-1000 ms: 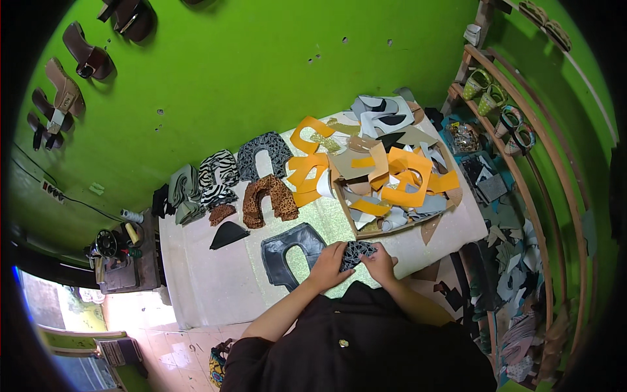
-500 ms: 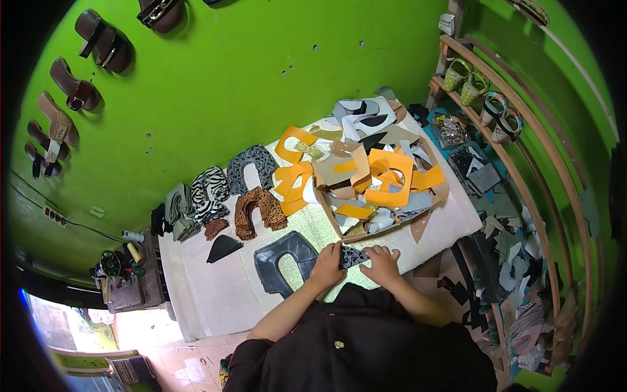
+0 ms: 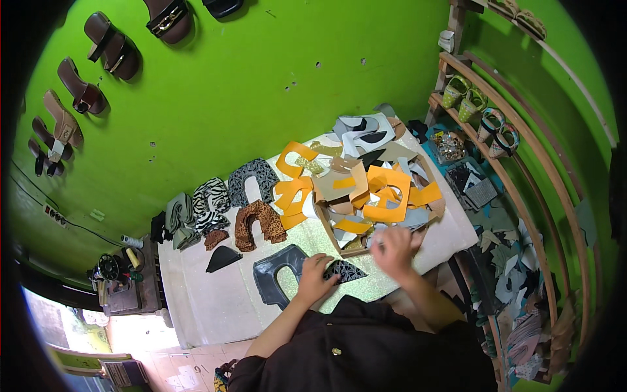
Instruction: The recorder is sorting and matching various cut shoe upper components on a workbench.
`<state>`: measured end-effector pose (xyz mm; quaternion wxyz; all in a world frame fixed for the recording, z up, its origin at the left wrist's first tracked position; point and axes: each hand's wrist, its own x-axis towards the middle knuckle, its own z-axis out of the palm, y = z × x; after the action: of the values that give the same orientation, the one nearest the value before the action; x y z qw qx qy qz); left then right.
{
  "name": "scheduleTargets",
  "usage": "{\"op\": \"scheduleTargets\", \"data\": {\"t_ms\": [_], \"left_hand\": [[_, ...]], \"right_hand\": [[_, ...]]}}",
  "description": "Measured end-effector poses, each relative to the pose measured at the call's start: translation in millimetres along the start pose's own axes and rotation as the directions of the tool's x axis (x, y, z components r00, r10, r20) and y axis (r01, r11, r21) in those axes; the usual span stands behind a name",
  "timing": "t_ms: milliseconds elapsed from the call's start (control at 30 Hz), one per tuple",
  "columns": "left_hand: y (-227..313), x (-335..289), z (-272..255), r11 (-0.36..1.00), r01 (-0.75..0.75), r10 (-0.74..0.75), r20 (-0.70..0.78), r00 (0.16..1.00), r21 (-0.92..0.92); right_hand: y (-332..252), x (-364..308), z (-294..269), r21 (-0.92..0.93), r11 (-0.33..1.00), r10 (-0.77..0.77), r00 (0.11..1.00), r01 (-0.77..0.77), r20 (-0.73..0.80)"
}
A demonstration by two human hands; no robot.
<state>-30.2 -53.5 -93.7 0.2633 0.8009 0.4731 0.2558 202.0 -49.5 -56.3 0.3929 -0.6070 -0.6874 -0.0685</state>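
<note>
A small triangular piece of black-and-grey patterned material (image 3: 348, 270) lies on the table in front of me. My left hand (image 3: 315, 279) rests at its left end, fingers spread and touching or almost touching it. Left of that hand is a dark grey U-shaped piece (image 3: 266, 269), lying flat. My right hand (image 3: 394, 253) is lifted by the near edge of a cardboard box (image 3: 334, 236). Motion blurs its fingers, so I cannot tell whether they hold anything.
Yellow offcuts (image 3: 408, 196) and other scraps heap in and around the box. U-shaped stacks in leopard print (image 3: 264, 222), zebra print (image 3: 210, 196) and black-grey pattern (image 3: 251, 175) sit further back, behind a black piece (image 3: 223, 259). Wooden shelves (image 3: 516, 130) stand right; sandals (image 3: 112, 46) hang on the green wall.
My right hand has let go of the patterned piece and moved up and right toward the box. My left hand has shifted slightly left, and the piece now shows more fully.
</note>
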Motion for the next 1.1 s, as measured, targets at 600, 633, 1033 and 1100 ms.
{"op": "scheduleTargets", "data": {"t_ms": [600, 633, 1033, 1100], "left_hand": [[28, 48, -30, 0.997, -0.074, 0.065, -0.265, 0.962, -0.025], [31, 55, -30, 0.994, -0.109, 0.104, -0.219, 0.970, -0.007], [23, 101, 21, 0.908, -0.274, 0.185, 0.285, 0.941, 0.316], [32, 103, 16, 0.914, -0.262, 0.156, 0.328, 0.932, 0.310]], "right_hand": [[30, 30, 44, -0.070, 0.997, 0.031, 0.817, 0.012, 0.576], [29, 31, 40, -0.044, 0.998, -0.010, 0.801, 0.046, 0.599], [79, 103, 0, 0.272, 0.827, 0.394, 0.851, -0.493, 0.346], [109, 108, 21, 0.026, 0.804, 0.574, 0.787, -0.594, 0.224]]}}
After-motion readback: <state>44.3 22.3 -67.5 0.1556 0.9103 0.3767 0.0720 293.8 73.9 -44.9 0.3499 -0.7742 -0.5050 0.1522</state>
